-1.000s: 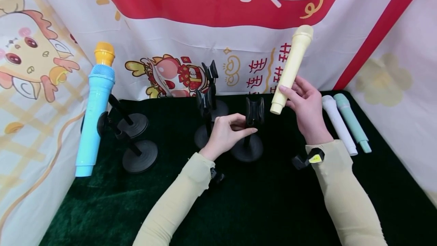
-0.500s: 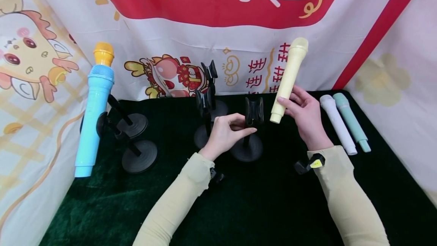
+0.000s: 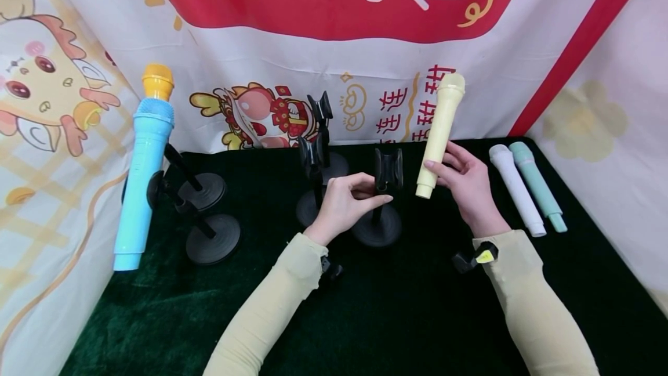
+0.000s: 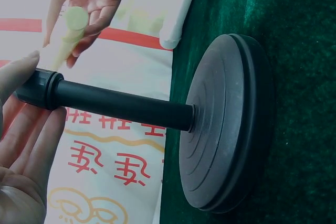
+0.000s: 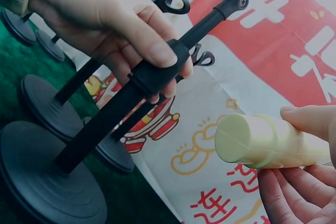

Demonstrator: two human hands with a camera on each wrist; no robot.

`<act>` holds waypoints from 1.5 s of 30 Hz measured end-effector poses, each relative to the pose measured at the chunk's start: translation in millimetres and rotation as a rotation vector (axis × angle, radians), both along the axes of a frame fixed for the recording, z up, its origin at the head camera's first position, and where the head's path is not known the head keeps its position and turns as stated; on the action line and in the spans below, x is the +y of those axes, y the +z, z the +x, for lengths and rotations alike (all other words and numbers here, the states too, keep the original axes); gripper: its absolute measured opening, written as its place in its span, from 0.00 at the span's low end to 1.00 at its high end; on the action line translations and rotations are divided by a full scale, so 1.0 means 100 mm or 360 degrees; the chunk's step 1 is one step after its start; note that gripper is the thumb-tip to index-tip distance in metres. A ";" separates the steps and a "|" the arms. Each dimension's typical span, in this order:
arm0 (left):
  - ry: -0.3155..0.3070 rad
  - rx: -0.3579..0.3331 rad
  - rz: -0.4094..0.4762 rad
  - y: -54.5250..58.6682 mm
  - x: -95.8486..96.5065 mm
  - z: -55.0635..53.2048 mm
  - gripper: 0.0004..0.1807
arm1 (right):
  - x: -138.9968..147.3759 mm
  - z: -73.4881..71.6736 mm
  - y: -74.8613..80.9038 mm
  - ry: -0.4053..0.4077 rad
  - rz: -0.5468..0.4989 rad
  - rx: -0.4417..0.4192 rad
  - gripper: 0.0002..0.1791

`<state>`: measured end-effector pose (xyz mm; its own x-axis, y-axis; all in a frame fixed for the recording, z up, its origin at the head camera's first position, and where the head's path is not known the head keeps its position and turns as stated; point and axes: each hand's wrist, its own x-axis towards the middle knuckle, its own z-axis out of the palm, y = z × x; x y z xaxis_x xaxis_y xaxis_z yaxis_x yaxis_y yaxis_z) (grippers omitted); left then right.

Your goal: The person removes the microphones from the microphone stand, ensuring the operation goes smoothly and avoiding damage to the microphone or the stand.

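My left hand (image 3: 345, 205) pinches the collar of a black microphone stand (image 3: 380, 228) near the middle of the table. In the left wrist view the stand's round base (image 4: 220, 124) rests on the cloth, thumb and fingers around its collar. My right hand (image 3: 469, 187) holds a pale yellow microphone (image 3: 440, 132) by its lower end, head up and tilted to the right. It is apart from the stand's cradle (image 3: 388, 168), a little to its right. The right wrist view shows the microphone's end (image 5: 233, 139) between thumb and fingers.
Two more black stands (image 3: 313, 158) stand behind my left hand. A blue microphone with an orange top (image 3: 143, 173) leans in stands (image 3: 214, 239) at the left. White (image 3: 516, 190) and green (image 3: 538, 187) microphones lie at the right. A printed cloth (image 3: 334, 62) hangs behind.
My right hand has lowered the yellow microphone, bringing its head down and slightly left. My left hand stays on the stand.
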<state>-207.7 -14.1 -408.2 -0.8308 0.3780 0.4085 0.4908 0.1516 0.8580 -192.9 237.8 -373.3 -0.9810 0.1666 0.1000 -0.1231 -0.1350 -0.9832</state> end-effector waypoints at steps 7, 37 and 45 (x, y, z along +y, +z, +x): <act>-0.0004 -0.0006 0.0000 0.00 0.00 0.00 0.09 | 0.07 0.03 -0.10 -0.0020 0.0045 -0.0053 0.38; -0.0030 -0.0026 0.0021 0.00 -0.01 0.00 0.09 | 0.63 0.21 -0.44 -0.0022 0.0305 -0.0310 0.45; -0.0032 -0.0024 0.0034 0.00 -0.01 0.00 0.08 | 0.78 0.27 -0.48 -0.0059 0.0286 -0.0376 0.48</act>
<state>-208.0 -15.0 -408.3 -0.8294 0.3859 0.4040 0.4804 0.1235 0.8683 -165.5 315.8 -421.0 -0.9741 0.2032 -0.0993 0.1104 0.0441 -0.9929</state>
